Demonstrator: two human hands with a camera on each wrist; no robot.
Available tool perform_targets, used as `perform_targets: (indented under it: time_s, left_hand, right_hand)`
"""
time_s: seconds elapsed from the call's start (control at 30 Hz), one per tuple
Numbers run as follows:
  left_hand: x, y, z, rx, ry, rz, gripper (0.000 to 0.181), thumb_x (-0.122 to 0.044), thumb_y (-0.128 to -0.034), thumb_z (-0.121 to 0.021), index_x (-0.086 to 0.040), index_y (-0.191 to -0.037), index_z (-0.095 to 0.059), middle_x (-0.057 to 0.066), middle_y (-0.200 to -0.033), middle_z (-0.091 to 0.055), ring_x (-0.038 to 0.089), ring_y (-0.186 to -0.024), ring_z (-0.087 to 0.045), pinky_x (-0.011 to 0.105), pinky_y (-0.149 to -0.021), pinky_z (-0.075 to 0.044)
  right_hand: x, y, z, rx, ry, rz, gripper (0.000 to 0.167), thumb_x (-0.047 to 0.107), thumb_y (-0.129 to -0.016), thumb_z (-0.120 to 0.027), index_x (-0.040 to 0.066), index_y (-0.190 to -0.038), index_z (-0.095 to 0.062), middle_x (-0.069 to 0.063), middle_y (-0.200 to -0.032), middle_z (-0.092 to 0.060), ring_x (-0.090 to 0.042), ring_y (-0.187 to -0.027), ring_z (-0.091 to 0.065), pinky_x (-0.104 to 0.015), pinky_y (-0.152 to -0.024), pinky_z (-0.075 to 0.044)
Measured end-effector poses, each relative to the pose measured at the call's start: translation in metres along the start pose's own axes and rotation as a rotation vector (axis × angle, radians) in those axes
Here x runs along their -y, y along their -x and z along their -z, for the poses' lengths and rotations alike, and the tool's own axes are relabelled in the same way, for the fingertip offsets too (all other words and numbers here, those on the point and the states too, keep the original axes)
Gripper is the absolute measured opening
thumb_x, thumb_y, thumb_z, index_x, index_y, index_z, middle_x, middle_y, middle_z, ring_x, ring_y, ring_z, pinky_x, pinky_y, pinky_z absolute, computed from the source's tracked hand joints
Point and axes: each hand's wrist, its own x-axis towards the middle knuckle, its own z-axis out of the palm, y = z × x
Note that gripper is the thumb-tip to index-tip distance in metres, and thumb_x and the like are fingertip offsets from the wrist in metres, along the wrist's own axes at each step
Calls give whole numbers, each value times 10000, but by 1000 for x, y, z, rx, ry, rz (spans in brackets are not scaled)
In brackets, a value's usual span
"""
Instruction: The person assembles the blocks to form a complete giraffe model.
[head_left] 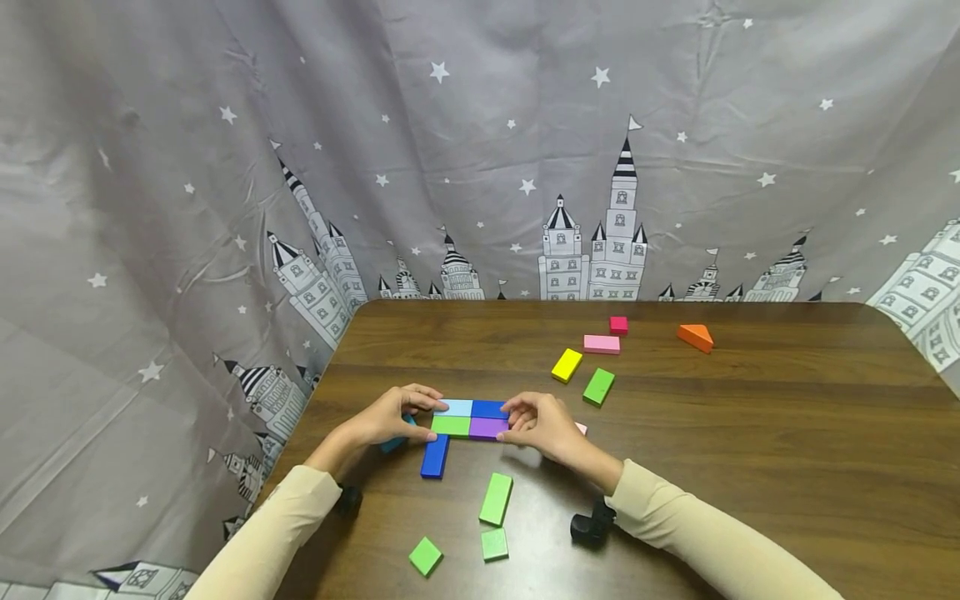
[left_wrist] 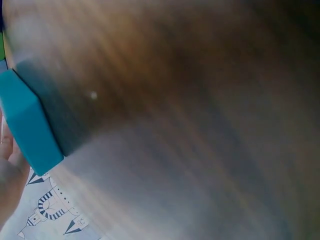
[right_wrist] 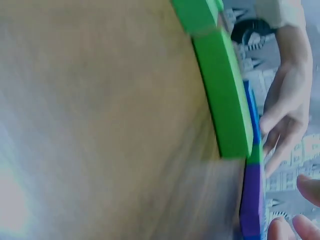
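Four-part rectangle of flat blocks lies between the hands: a light blue block (head_left: 456, 408), a dark blue block (head_left: 489, 409), a green block (head_left: 451, 427) and a purple block (head_left: 488, 428). My left hand (head_left: 390, 415) pinches the left end, thumb at the green corner and fingertips at the light blue one. The right end is pinched by my right hand (head_left: 546, 427), with its thumb by the purple block. A teal block (left_wrist: 30, 125) sits beside the left hand, partly hidden in the head view. Another blue block (head_left: 435, 457) extends toward me from the rectangle's left part.
Nearer me lie a long green block (head_left: 496, 499) and two small green blocks, one a square (head_left: 494, 545). Farther back are yellow (head_left: 567, 366), green (head_left: 599, 387), pink (head_left: 602, 344) and red (head_left: 618, 325) blocks and an orange triangle (head_left: 697, 337). A curtain (head_left: 480, 150) hangs behind the table.
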Motion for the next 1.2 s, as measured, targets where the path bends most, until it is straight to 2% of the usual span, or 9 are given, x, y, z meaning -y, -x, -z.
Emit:
perform_targets:
  time_s: [0.23, 0.53, 0.73, 1.2]
  left_hand:
    - [-2, 2, 1, 3, -5, 7, 439, -101, -816, -836, -16, -1225, -702, 170, -1306, -591, 351, -1205, -532, 511, -954, -486]
    - [-2, 2, 1, 8, -3, 10, 443, -111, -817, -836, -16, -1228, -701, 169, -1308, -589, 354, -1207, -534, 511, -958, -486]
    - [-3, 1, 1, 11, 2, 12, 438, -109, -821, -832, -11, -1227, -699, 169, -1310, -584, 357, -1213, -527, 517, -971, -480]
    - [-2, 0, 1, 9, 4, 6, 443, -102, -817, -835, 3, -1225, -696, 178, -1306, -584, 360, -1214, -526, 516, -971, -482]
  right_hand:
    - [8, 21, -5, 40, -24, 36, 352, 10, -741, -868, -119, -1017, -692, -160, -805, -676, -88, -647, -607, -212, -611, -548]
    - [9, 44, -12, 99, -22, 7, 398, 37, -703, -901, -99, -1012, -692, -111, -809, -660, -87, -664, -594, -215, -626, -540]
    - [5, 50, -14, 110, 29, 11, 444, 60, -649, -935, -72, -1009, -711, -73, -829, -655, -141, -707, -598, -227, -648, -533]
    - [1, 52, -19, 158, 83, 3, 533, 101, -571, -980, -36, -1011, -714, 2, -829, -616, -126, -734, -579, -239, -670, -527]
